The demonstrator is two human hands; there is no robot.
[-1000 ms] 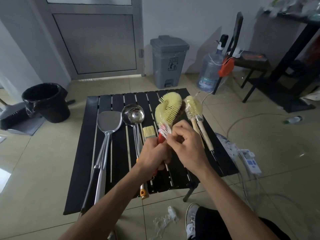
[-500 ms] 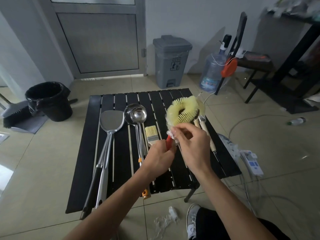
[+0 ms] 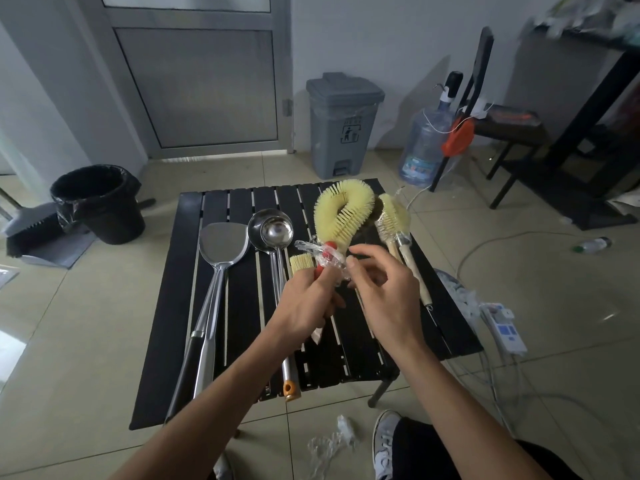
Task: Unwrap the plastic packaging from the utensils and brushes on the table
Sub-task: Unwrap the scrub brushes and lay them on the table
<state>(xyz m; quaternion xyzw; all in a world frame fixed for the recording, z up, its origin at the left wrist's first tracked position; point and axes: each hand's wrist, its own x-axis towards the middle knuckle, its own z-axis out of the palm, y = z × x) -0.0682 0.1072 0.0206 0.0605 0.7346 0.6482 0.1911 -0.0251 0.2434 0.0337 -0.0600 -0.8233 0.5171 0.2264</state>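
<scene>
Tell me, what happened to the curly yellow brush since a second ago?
The plastic wrap has come loose at the red neck of the yellow brush and now sticks out in a crumpled bunch. The right hand has drawn back slightly, fingers loosened; whether it still pinches the wrap is unclear. The left hand still grips the handle. The spatula, ladles and other brushes lie unmoved on the table.
</scene>
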